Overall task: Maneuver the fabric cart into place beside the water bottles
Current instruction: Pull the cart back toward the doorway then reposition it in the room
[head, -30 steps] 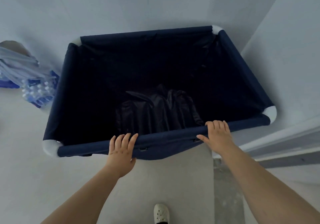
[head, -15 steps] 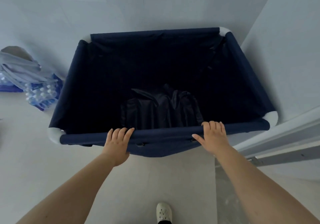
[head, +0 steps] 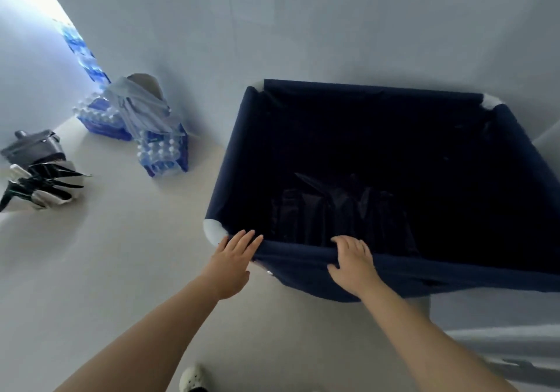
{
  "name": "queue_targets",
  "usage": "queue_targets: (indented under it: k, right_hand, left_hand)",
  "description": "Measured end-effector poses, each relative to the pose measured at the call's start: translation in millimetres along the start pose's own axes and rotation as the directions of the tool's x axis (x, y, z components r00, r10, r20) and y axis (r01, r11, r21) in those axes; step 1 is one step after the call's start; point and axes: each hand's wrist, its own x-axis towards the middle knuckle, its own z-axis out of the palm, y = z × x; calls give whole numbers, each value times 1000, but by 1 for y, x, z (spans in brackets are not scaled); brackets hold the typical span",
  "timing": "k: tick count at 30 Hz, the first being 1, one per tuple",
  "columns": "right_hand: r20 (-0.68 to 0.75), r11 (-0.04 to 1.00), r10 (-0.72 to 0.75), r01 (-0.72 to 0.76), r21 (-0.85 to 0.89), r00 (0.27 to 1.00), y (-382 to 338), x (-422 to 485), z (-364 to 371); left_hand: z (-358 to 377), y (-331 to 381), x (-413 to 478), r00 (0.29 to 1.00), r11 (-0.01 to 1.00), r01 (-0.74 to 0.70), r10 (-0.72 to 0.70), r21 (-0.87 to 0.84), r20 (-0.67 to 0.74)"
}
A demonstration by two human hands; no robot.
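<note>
Fabric cart (head: pixel 378 161), dark blue with white corners, stands on the floor (head: pixel 121 270) against the wall (head: pixel 303 28); a black bag (head: pixel 342 213) lies inside it; the packs of water bottles (head: pixel 162 152) sit near its left side, with a gap between them; the right hand (head: pixel 353 263) curls over the near rim and grips it; the left hand (head: pixel 233 258) lies flat with fingers straight by the near left corner, maybe just touching the rim; a white shoe (head: pixel 191 378) peeks in below.

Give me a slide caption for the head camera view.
Both hands on the near rim of a navy fabric cart, water bottles on the floor beyond.
</note>
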Motion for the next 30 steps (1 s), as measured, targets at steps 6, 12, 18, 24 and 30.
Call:
queue_targets:
  k: [6, 12, 18, 24, 30]
  right_hand:
    - [-13, 941, -138, 135, 312, 990, -194, 78, 29]
    - [-91, 934, 19, 15, 357, 996, -297, 140, 41]
    - [-181, 945, 195, -135, 298, 964, -298, 212, 29]
    - [-215, 921, 311, -237, 309, 926, -293, 284, 26]
    - [-215, 874, 432, -347, 340, 876, -288, 312, 21]
  left_hand:
    - [-24, -130, -32, 995, 999, -41, 38, -22, -96]
    - [-40, -227, -11, 984, 990, -142, 143, 18, -108]
    - [-60, -264, 81, 947, 950, -306, 310, 59, -88]
    - [-86, -294, 185, 915, 909, -395, 403, 134, -36]
    - [-113, -299, 277, 798, 774, -579, 602, 257, -15]
